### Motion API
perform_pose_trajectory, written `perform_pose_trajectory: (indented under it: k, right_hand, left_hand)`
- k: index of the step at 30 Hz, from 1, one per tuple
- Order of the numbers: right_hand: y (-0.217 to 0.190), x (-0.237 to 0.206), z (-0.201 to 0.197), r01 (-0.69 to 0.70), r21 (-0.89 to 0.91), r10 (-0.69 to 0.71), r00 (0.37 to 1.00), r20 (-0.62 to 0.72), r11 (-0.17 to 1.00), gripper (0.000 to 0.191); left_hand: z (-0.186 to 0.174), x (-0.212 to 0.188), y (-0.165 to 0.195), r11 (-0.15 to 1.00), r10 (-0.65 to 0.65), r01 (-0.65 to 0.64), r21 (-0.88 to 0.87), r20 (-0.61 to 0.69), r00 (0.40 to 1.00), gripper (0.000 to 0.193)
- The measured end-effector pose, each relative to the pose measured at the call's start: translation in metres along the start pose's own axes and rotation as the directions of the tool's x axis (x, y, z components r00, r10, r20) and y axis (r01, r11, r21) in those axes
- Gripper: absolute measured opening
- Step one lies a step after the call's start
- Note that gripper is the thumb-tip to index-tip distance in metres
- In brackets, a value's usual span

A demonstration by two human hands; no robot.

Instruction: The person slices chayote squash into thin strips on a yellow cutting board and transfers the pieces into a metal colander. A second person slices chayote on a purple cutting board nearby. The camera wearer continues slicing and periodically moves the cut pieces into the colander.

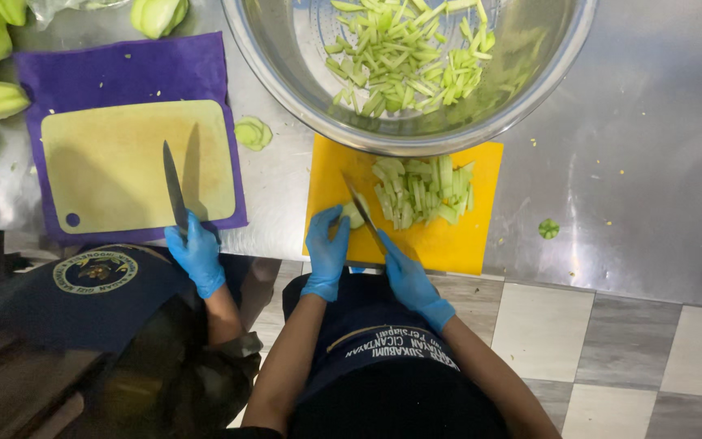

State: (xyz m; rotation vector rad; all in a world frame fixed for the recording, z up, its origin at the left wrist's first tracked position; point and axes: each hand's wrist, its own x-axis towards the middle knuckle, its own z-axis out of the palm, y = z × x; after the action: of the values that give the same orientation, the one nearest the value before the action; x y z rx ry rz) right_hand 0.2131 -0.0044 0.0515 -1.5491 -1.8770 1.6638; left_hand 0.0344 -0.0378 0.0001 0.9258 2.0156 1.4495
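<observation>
Steel bowl [286, 89] holds green vegetable strips [400, 53] above yellow board [465, 236].

left hand [327, 248] steadies vegetable piece [354, 215] | right hand [409, 279] grips knife [362, 211] | yellow cutting board [448, 237]

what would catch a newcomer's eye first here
The yellow board at the counter's edge stands out, with a pile of green strips on it. The left hand steadies a pale piece while the right hand holds a knife on it, both in blue gloves. Above sits a big steel bowl of cut strips; at left, a co-worker's gloved hand holds another knife over a pale board on a purple cloth.
</observation>
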Motion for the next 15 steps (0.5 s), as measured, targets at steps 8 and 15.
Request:
perform_pose_trajectory:
  k: [8, 15]
  right_hand:
    - [-0.018, -0.023, -0.005, 0.177, -0.195, -0.175, 0.984, 0.029, 0.965, 0.057]
    - [-0.018, -0.023, -0.007, 0.176, -0.177, -0.193, 0.978, -0.082, 0.968, 0.055]
  left_hand:
    - [0.001, -0.005, -0.004, 0.988, -0.109, 0.107, -0.107, -0.014, 0.994, 0.026]
    - [0.008, -0.002, 0.001, 0.993, -0.115, 0.115, -0.024, -0.041, 0.992, 0.031]
